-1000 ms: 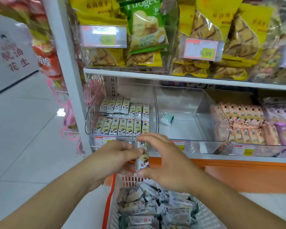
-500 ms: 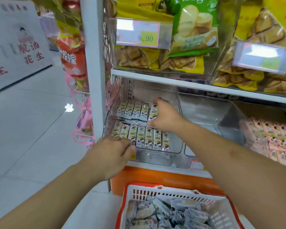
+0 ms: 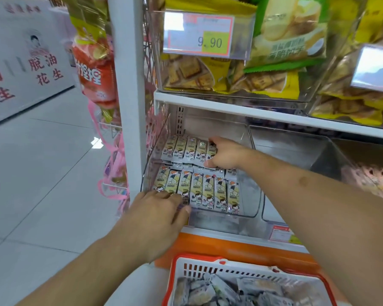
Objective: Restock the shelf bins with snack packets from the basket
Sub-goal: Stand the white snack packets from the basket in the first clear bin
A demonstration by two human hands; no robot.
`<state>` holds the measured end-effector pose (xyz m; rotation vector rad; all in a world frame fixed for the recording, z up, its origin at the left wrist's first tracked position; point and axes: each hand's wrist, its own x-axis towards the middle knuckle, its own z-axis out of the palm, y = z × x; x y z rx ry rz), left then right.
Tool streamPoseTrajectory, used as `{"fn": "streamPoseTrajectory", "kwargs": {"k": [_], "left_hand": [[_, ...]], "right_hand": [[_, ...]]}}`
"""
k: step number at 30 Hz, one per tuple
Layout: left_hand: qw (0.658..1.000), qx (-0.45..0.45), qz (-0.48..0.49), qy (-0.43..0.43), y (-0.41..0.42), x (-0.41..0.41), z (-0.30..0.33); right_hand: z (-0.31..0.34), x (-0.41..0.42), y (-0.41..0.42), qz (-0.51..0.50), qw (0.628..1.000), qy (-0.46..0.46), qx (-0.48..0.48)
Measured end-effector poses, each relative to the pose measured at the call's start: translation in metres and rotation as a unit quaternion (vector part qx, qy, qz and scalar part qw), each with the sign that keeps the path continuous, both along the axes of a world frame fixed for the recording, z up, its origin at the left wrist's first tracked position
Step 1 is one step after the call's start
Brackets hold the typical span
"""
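two packet rows (image 3: 199, 173) fill clear bin (image 3: 250, 195), basket (image 3: 208, 265) loaded

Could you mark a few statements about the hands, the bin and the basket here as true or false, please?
1. The right hand reaches into the clear bin, at the back row of snack packets. True.
2. The left hand is down inside the basket. False: it is at the bin's front edge, by the front row of packets.
3. The basket holds more packets. True.
4. The price tag on the upper shelf reads 5.50. False: it reads 9.90.
5. The bin holds a single row. False: two rows show.
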<state>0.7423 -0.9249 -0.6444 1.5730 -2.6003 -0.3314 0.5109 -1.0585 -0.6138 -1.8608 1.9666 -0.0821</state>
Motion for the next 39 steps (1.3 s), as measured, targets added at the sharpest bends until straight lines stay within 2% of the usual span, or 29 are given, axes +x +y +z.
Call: {"fn": "streamPoseTrajectory", "kwargs": {"k": [3,7,11,13,16,19,23,26,28,30,35,39], "left_hand": [[1.0,0.007,0.0,-0.006,0.0,0.0,-0.002],[1.0,0.011,0.0,0.01,0.0,0.001,0.0],[0.996,-0.01,-0.023,0.08,0.009,0.002,0.008],[0.992,-0.026,-0.056,0.106,0.021,-0.001,0.013],[0.988,-0.038,-0.09,0.123,0.041,-0.01,0.014],[0.99,0.011,-0.113,0.089,0.061,-0.022,-0.004],[0.982,0.133,-0.116,-0.063,0.082,-0.028,-0.068],[0.951,0.24,-0.092,-0.174,0.103,-0.021,-0.107],[0.927,0.282,-0.079,-0.235,0.115,-0.019,-0.118],[0.92,0.284,-0.071,-0.261,0.123,-0.021,-0.121],[0.935,0.272,-0.051,-0.22,0.123,-0.031,-0.12],[0.94,0.273,-0.037,-0.203,0.118,-0.038,-0.108]], "right_hand": [[0.002,0.0,0.006,0.01,1.0,-0.002,-0.023],[0.008,0.003,0.028,0.016,0.992,-0.019,-0.126],[0.017,0.007,0.09,0.053,0.966,-0.108,-0.229],[0.017,0.003,0.137,0.084,0.952,-0.161,-0.248],[-0.001,-0.015,0.205,0.1,0.959,-0.198,-0.175],[-0.053,-0.047,0.254,0.074,0.985,-0.14,-0.074],[-0.152,-0.098,0.286,0.021,0.996,-0.019,0.087],[-0.2,-0.119,0.312,0.023,0.984,0.035,0.171],[-0.22,-0.119,0.325,0.031,0.979,0.047,0.194],[-0.229,-0.111,0.333,0.044,0.974,0.076,0.208],[-0.232,-0.091,0.337,0.05,0.964,0.165,0.202],[-0.216,-0.09,0.334,0.075,0.959,0.17,0.213]]}}
